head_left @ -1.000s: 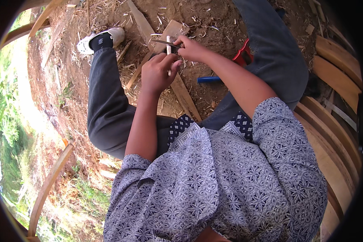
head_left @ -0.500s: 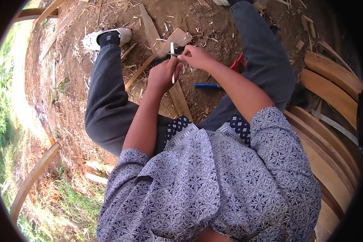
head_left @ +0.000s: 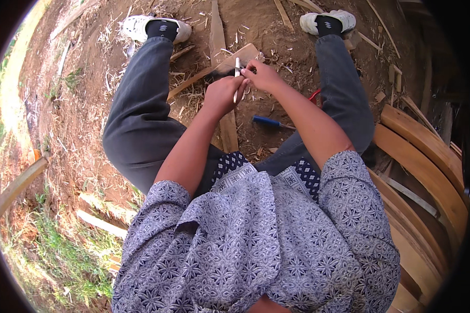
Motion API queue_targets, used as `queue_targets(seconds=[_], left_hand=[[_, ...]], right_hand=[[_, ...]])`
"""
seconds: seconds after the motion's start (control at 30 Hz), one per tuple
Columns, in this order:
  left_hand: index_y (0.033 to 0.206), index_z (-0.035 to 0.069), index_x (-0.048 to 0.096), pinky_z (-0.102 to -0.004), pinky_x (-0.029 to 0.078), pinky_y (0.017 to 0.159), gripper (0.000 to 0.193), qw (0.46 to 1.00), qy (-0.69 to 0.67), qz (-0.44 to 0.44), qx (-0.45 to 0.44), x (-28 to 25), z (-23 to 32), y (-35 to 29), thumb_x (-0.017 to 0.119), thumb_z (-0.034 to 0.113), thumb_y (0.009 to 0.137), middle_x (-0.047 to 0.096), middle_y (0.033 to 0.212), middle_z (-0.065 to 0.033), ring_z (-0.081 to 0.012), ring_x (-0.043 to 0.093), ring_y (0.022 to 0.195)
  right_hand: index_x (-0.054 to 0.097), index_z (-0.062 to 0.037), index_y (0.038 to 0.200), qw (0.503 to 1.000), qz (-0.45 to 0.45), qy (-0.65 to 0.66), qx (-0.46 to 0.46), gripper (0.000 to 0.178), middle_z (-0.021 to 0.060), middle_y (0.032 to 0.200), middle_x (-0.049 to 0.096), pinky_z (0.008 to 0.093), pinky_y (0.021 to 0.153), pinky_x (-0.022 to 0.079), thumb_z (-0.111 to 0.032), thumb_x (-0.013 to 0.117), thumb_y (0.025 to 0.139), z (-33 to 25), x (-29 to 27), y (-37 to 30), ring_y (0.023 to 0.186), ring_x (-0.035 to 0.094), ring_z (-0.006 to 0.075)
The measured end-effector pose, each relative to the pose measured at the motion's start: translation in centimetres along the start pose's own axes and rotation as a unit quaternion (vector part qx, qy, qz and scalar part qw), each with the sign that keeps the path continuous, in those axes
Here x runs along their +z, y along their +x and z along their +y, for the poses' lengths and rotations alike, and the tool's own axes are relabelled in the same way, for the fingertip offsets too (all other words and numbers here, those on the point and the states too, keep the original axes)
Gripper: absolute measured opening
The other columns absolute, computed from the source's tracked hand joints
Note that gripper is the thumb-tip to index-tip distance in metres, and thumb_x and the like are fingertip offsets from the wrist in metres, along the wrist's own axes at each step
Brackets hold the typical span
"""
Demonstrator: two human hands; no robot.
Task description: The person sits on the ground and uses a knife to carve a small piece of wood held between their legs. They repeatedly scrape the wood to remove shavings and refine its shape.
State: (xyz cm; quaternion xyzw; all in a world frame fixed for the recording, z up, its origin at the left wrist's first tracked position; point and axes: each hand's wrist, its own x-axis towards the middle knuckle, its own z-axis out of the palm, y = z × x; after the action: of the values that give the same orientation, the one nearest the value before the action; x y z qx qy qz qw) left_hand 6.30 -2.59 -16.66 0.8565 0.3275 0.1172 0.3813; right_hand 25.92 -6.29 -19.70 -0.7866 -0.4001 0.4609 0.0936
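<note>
My left hand [head_left: 224, 96] is closed around a thin pale wooden stick [head_left: 237, 63], which stands nearly lengthwise in front of me. Its lower end shows below the fingers. Close against it, my right hand [head_left: 263, 76] pinches a small knife [head_left: 240, 68]; only a little of the dark blade shows, crossing the stick, and the handle is hidden in the fingers. Just beyond both hands lies a flat wooden board [head_left: 249, 53], beside a dark patch on the ground. A blue-handled tool with a thin metal shaft [head_left: 266, 121] lies beneath my right forearm.
Wood shavings litter the dirt between my outstretched legs. A narrow plank [head_left: 228, 133] runs below my left hand. Part of a red object [head_left: 315, 95] shows beside my right leg. Curved timber pieces [head_left: 423, 148] are stacked at the right; a wooden bar [head_left: 18, 189] is at the left.
The view has shifted, so both shoes now show fully. The knife sits closer in at the stick, with less blade showing. Less of the red object is visible beside the leg.
</note>
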Motion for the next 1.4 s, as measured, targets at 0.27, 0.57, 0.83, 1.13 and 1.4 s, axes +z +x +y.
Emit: queue_targets(seconds=[0.27, 0.57, 0.83, 1.13, 1.4], left_hand=[[0.094, 0.012, 0.071, -0.0500, 0.054, 0.070, 0.030, 1.000, 0.022, -0.013, 0.017, 0.0, -0.2, 0.3, 0.056, 0.035, 0.106, 0.070, 0.083, -0.0137, -0.0362, 0.070, 0.081], [0.092, 0.012, 0.070, -0.0497, 0.054, 0.070, 0.032, 0.999, 0.036, -0.032, 0.016, 0.3, -0.1, 0.3, 0.057, 0.038, 0.105, 0.069, 0.080, -0.0123, -0.0350, 0.069, 0.080], [0.087, 0.012, 0.070, -0.0495, 0.054, 0.070, 0.034, 0.999, 0.029, -0.033, 0.005, 0.9, -0.2, 0.2, 0.056, 0.037, 0.105, 0.068, 0.078, -0.0120, -0.0350, 0.069, 0.078], [0.087, 0.012, 0.070, -0.0492, 0.055, 0.068, 0.036, 0.998, 0.048, -0.041, 0.009, 0.1, 0.1, 0.5, 0.056, 0.040, 0.105, 0.068, 0.077, -0.0125, -0.0347, 0.070, 0.077], [0.088, 0.012, 0.071, -0.0485, 0.055, 0.068, 0.037, 0.997, 0.060, -0.051, 0.016, 0.8, -0.3, 0.3, 0.055, 0.041, 0.106, 0.069, 0.078, -0.0121, -0.0347, 0.071, 0.077]], right_hand=[[0.071, -0.0132, 0.099, 0.985, 0.015, -0.168, 0.038, 0.040, 0.0127, 0.105, 0.075, 0.0447, 0.087, 0.054, -0.053, 0.074, 0.092, -3.7, -3.0, -2.2, 0.101, 0.072, 0.0307], [0.072, -0.0210, 0.100, 0.971, 0.028, -0.215, 0.097, 0.037, 0.0036, 0.106, 0.076, 0.0439, 0.088, 0.056, -0.058, 0.069, 0.095, -5.5, -2.8, -2.7, 0.106, 0.073, 0.0253], [0.071, -0.0208, 0.105, 0.966, 0.054, -0.222, 0.117, 0.040, 0.0042, 0.112, 0.076, 0.0453, 0.091, 0.055, -0.059, 0.070, 0.093, -4.6, -2.2, -1.6, 0.109, 0.071, 0.0279], [0.069, -0.0063, 0.091, 0.987, 0.059, -0.146, 0.021, 0.056, 0.0125, 0.089, 0.073, 0.0405, 0.079, 0.054, -0.062, 0.076, 0.088, -0.5, -2.2, 1.0, 0.085, 0.071, 0.0263], [0.069, -0.0115, 0.089, 0.976, 0.034, -0.211, 0.032, 0.058, 0.0087, 0.089, 0.073, 0.0407, 0.078, 0.054, -0.069, 0.076, 0.084, -3.5, -3.2, -1.5, 0.086, 0.071, 0.0252]])
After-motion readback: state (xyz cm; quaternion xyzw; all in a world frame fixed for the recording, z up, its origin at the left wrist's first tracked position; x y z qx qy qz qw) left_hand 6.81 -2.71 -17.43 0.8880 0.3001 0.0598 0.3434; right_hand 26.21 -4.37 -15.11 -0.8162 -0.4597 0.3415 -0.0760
